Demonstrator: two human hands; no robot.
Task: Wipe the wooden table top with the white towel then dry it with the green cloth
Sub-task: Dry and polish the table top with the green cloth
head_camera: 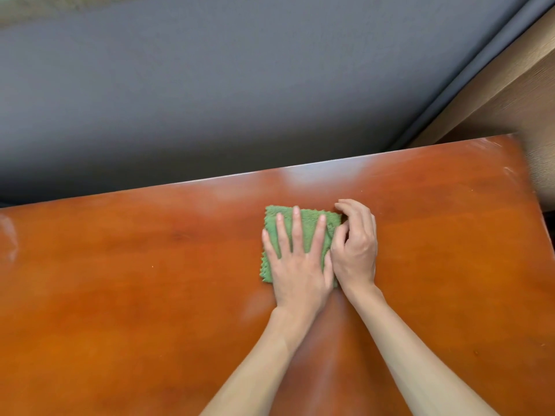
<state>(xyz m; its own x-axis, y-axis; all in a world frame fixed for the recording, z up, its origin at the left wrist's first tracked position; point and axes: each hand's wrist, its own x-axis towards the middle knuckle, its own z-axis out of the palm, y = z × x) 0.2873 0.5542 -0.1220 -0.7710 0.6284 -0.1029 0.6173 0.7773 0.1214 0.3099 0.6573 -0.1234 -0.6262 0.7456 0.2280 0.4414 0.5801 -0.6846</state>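
The green cloth (303, 232) lay folded flat on the wooden table top (120, 280), toward its far edge and right of centre. Your left hand (295, 262) pressed it down, fingers spread; your right hand (356, 247) curled loosely at its right edge, so the left was better placed to push.

Legible markings: none found.
No text, label, brand, number or sign can be read on the cloth (303, 223), the table (120, 280), the grey surface (210, 100) behind it or the pale wooden unit (534, 94) at right.
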